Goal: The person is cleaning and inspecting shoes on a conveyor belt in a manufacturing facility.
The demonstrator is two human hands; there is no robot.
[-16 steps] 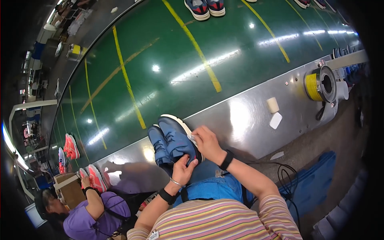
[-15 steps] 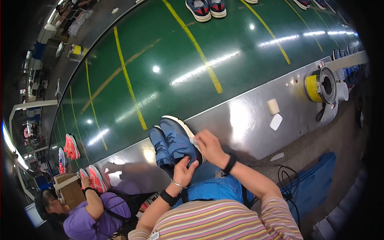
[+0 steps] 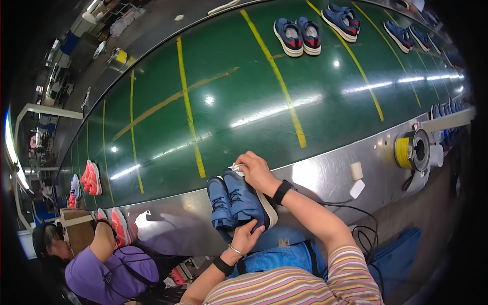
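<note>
While the pair of blue shoes (image 3: 238, 202) rested side by side on the steel ledge (image 3: 325, 175) at the edge of the green conveyor belt (image 3: 229, 101), the right hand (image 3: 256, 172) was curled over their far end, fingers closed on the heel collars. The left hand (image 3: 245, 237) cupped the toes from below, fingers wrapped around them. Doing this well seemed to call for keeping both soles level and the two shoes pressed together, so neither slid off the ledge toward the lap.
</note>
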